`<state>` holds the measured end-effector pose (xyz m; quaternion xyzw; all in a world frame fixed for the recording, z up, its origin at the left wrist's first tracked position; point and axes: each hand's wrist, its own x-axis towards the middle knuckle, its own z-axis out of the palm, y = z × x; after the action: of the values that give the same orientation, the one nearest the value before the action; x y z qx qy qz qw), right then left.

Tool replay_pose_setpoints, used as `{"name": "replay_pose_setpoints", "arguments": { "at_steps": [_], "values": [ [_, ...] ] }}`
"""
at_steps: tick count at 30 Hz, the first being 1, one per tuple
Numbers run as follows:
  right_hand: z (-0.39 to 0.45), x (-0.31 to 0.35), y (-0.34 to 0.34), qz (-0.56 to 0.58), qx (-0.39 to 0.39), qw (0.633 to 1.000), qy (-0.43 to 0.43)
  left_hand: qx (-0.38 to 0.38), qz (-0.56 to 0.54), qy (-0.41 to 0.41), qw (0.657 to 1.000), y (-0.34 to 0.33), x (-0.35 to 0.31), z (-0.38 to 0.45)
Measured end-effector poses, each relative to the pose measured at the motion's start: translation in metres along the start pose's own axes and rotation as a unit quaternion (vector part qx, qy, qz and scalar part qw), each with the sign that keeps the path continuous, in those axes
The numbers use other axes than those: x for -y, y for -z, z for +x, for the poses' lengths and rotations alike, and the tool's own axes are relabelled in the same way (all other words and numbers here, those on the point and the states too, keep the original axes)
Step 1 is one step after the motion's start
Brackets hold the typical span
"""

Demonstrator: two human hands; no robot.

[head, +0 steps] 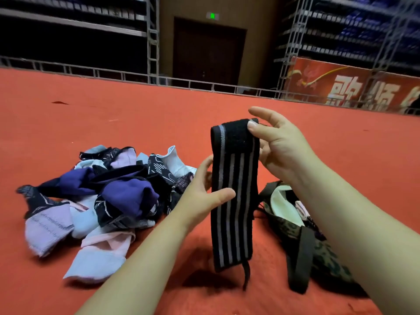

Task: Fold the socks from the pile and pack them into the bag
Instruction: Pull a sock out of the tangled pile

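A long black band with grey stripes [234,201] hangs upright in the air at the centre. My right hand [279,142] pinches its top end between thumb and fingers. My left hand [204,189] grips its left edge near the middle, thumb across the front. A thin black loop dangles from its lower end. The pile of socks [97,196], in purple, lilac, pink, pale blue and patterned black, lies on the red carpet to the left. The dark patterned bag [318,246] lies open at the right, partly behind my right forearm, with pale items inside.
Red carpet [113,114] covers the floor all around. A low metal railing [181,83] runs along its far edge, with a dark door behind it. A red banner [350,85] with white characters stands at the far right. The bag's wide black strap [297,264] lies in front.
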<state>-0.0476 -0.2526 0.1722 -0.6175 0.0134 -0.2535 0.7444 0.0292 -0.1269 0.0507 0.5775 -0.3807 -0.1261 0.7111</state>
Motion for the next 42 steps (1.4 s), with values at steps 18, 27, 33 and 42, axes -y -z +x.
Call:
{"name": "replay_pose_setpoints", "arguments": {
  "at_steps": [18,27,33,42],
  "values": [
    [-0.018,0.008,0.02,-0.387,0.058,0.92,0.017,-0.067,-0.012,0.003,0.998,-0.014,-0.034,-0.021],
    [0.005,-0.019,0.041,-0.28,-0.039,0.957,-0.064,0.128,-0.128,0.239,0.954,-0.015,0.006,-0.051],
    [0.01,-0.073,0.075,-0.3,-0.07,0.95,-0.047,0.018,-0.073,0.397,0.915,0.008,0.037,-0.046],
    [-0.051,-0.148,0.05,-0.468,0.189,0.862,0.041,-0.104,-0.196,0.445,0.868,0.019,0.062,-0.048]
  ]
}}
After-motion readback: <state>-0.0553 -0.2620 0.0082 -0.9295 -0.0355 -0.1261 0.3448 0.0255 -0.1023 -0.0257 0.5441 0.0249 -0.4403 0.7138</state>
